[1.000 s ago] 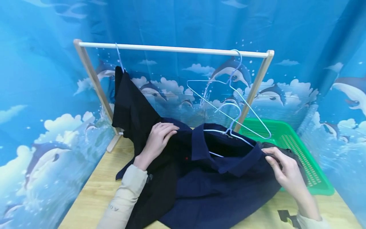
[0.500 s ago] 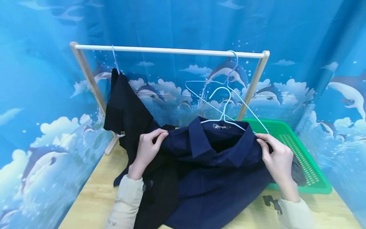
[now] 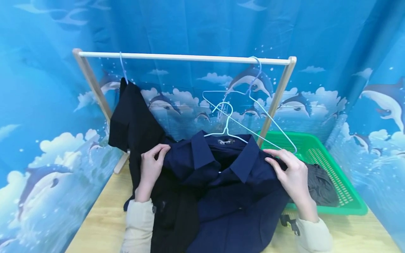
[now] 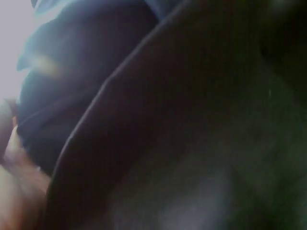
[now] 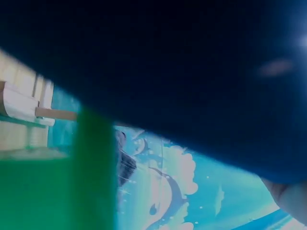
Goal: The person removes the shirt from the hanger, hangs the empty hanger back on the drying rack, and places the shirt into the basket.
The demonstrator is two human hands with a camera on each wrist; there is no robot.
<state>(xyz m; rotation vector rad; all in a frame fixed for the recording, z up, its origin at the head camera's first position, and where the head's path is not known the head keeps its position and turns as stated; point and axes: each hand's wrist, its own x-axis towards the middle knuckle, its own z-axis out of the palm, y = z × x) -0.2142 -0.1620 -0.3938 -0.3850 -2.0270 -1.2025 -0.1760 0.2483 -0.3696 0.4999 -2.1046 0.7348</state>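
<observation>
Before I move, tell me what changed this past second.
A navy collared shirt and its pale blue wire hanger shifted left; the left hand took hold of one shoulder. The right hand kept the other; the wooden rack and green plastic basket stayed put.

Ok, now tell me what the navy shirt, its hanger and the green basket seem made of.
Navy shirt: matte cloth, perhaps cotton, judging by its soft creases.
Hanger: probably smooth coated metal wire, being thin and evenly pale blue, though plastic is possible.
Green basket: likely plastic, faintly glossy, given its uniform colour and rows of holes.
</observation>
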